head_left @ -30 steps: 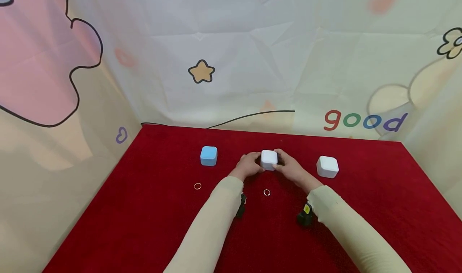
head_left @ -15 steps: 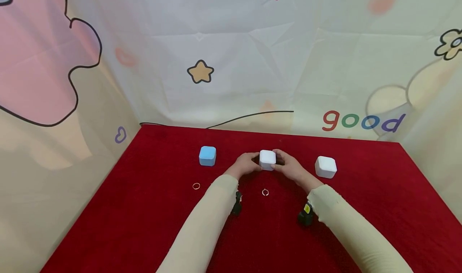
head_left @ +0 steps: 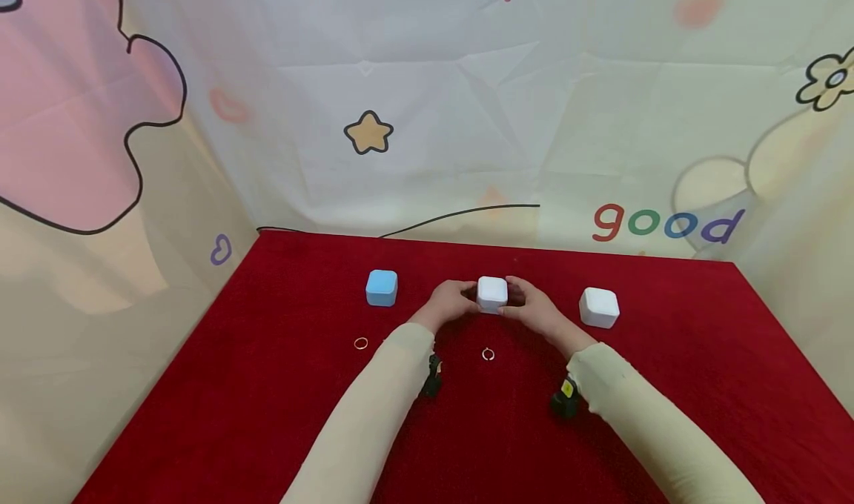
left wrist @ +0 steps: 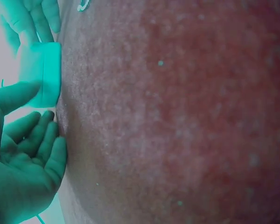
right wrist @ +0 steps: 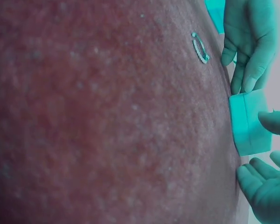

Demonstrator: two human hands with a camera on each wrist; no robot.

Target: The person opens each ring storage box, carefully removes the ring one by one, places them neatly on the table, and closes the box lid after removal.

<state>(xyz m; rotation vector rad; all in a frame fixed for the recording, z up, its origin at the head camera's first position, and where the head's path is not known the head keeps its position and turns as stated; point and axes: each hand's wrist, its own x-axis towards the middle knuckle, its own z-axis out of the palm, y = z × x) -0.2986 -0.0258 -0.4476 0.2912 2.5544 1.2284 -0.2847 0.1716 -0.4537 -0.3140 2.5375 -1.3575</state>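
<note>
A small white ring box [head_left: 492, 294], with a seam round its side, stands on the red cloth between my two hands. My left hand [head_left: 448, 302] holds its left side, thumb near the front corner and index finger toward the back. From the right, my right hand [head_left: 535, 310] holds the opposite side, its thumb at the front corner. In the left wrist view, the left thumb overlaps the box [left wrist: 46, 74] and the other fingers curve loosely beside it. Nearer to me lies an open-ended ring [head_left: 488, 354]. Another ring [head_left: 361, 343] lies to the left.
A light blue box [head_left: 382, 288] stands left of the hands, and another white box [head_left: 599, 307] stands on the right. Red cloth [head_left: 494, 445] covers the table. A printed curtain [head_left: 440, 118] rises behind its back edge.
My left hand and forearm have shifted slightly left relative to the box. The right hand stays almost in place. The whole head view has drifted a little; the box remains between my hands.
</note>
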